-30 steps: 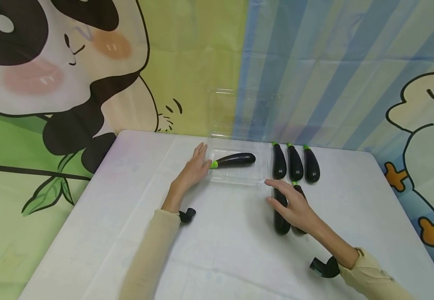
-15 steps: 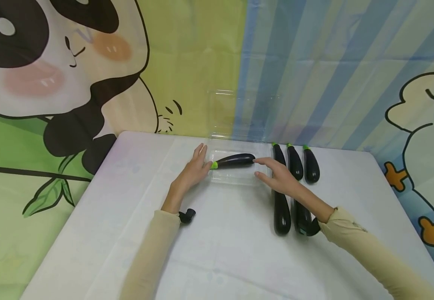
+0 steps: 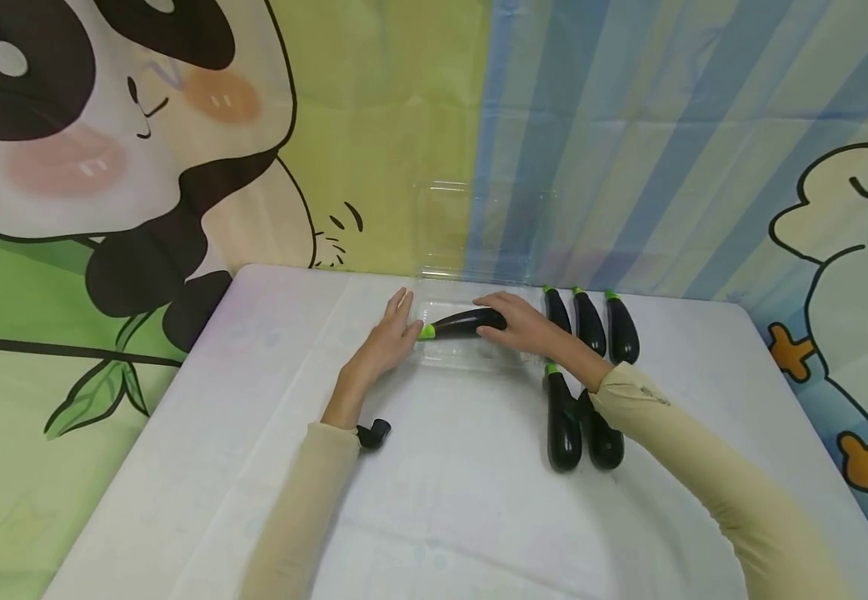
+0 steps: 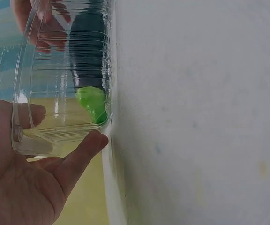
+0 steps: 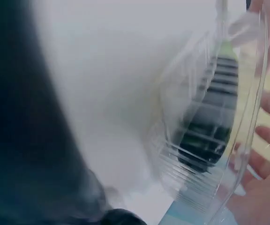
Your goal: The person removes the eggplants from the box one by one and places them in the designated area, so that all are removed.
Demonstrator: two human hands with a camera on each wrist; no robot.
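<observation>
A dark eggplant [image 3: 458,323] with a green stem end lies crosswise in a clear plastic box [image 3: 471,358]. My left hand [image 3: 386,339], its fingers fairly straight, rests against the box's left side near the stem. In the left wrist view, the thumb of the left hand [image 4: 46,183] touches the box's lower corner. Over the eggplant's thick end is my right hand [image 3: 520,323], fingers on the far side and thumb on the near side. The right wrist view shows the fingers of the right hand [image 5: 261,173] at the rim, above the eggplant [image 5: 207,122]; contact is unclear.
The box's clear lid [image 3: 471,229] stands raised against the curtain. Right of the box several more eggplants lie in two rows, among them a back one [image 3: 623,329] and a front one [image 3: 564,421]. A white cloth [image 3: 434,500] covers the table.
My right hand has moved left and away from me, from above the front eggplants to the thick end of the boxed eggplant. The left hand has stayed at the box.
</observation>
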